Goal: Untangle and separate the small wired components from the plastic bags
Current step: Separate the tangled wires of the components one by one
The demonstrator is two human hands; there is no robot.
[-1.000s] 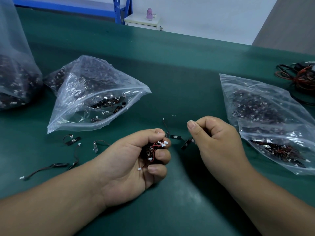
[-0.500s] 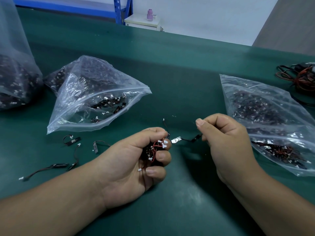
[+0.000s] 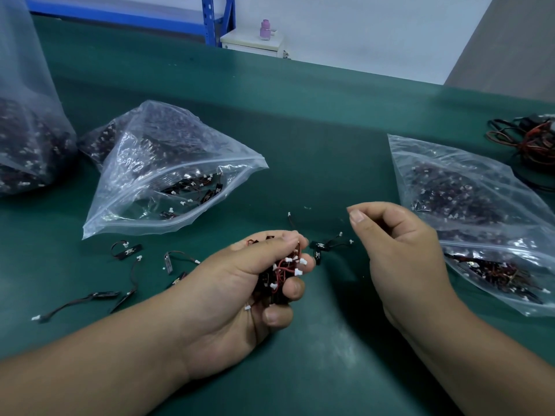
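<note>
My left hand (image 3: 240,295) grips a tangled clump of small wired components (image 3: 280,271), black pieces with red wires and white connectors. My right hand (image 3: 399,250) hovers to its right, fingers curled and thumb against the forefinger, with nothing visible between them. A loose component (image 3: 326,244) lies on the green mat between the hands, just left of the right fingers. Several separated components (image 3: 126,250) lie on the mat left of my left hand. An open clear bag (image 3: 168,163) of components lies at left, and another bag (image 3: 468,205) at right.
A third, larger bag (image 3: 24,139) of components stands at the far left edge. A bundle of red and black cables (image 3: 531,139) lies at the far right. The green mat (image 3: 330,130) runs back to a wall and blue shelving (image 3: 216,19).
My right hand drew a component out of the clump to the right, then rose and moved further right; the component now lies on the mat. The left hand stays closed round the clump.
</note>
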